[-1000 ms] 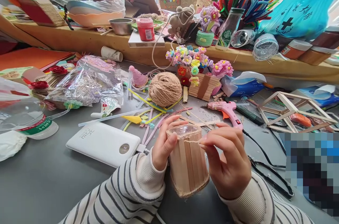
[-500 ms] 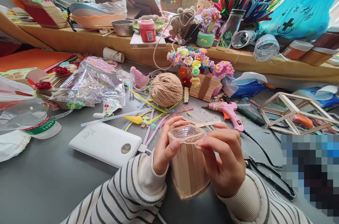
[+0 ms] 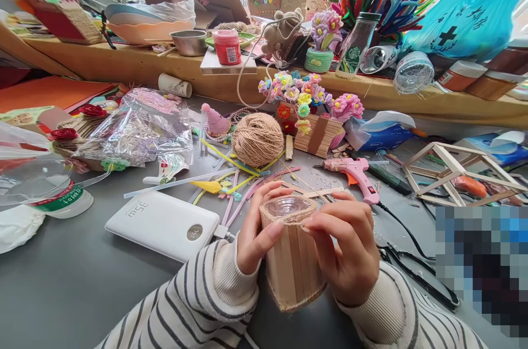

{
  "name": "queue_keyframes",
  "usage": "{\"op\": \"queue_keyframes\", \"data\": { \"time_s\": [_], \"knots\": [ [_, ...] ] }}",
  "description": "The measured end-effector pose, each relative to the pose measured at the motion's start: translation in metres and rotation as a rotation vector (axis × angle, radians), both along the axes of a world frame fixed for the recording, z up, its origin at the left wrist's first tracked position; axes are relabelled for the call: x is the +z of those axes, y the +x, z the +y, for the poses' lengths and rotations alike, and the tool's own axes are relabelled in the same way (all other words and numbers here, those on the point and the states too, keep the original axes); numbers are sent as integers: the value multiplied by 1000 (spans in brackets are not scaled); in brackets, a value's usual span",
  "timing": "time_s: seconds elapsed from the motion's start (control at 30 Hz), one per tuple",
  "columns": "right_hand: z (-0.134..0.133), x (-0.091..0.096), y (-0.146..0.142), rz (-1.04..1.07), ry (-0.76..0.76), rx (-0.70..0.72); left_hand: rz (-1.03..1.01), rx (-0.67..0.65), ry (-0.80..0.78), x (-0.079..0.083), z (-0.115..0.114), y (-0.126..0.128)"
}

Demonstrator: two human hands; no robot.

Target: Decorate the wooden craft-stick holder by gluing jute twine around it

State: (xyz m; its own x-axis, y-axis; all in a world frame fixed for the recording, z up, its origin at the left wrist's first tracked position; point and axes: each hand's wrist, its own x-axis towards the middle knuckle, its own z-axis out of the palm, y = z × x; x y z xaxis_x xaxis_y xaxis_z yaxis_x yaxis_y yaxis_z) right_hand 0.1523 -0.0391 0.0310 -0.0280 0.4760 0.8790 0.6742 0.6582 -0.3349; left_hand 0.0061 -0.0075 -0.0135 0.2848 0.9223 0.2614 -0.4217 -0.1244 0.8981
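A cup covered in wooden craft sticks (image 3: 293,261), with twine round its top and bottom edges and clear plastic inside its mouth, is upright near the desk's front. My left hand (image 3: 259,233) wraps round its left side, thumb resting just under the rim. On the right, my right hand (image 3: 348,247) is closed, its thumb and index finger pinched at the twine (image 3: 303,219) along the front of the rim. Its other fingers curl beside the cup. Behind the hands lie loose craft sticks (image 3: 319,192) and a ball of twine (image 3: 258,140).
A pink glue gun (image 3: 350,170) lies right of the hands, its black cord trailing past eyeglasses (image 3: 421,277). To the left is a white power bank (image 3: 163,226) with a cable. A stick frame (image 3: 457,173) stands at right; felt flowers (image 3: 303,93) stand behind the twine ball.
Both hands and the cup stay in nearly the same place. My right fingertips have shifted very slightly left along the rim, and the whole view has moved a little.
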Motion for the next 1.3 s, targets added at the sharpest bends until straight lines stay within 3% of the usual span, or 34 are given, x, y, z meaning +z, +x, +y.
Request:
{"op": "queue_keyframes", "data": {
  "time_s": [0.3,0.7,1.03,1.3],
  "knots": [
    [-1,-1,-1,-10,-4,-16,102,82,-17,6,-2,0],
    [0,0,-1,-22,4,-34,112,66,-8,9,-6,1],
    [-1,-1,-2,-9,-5,-29,145,131,-65,23,-13,4],
    [-3,-1,-2,-7,-16,-37,176,167,20,21,-15,4]
  ]
}}
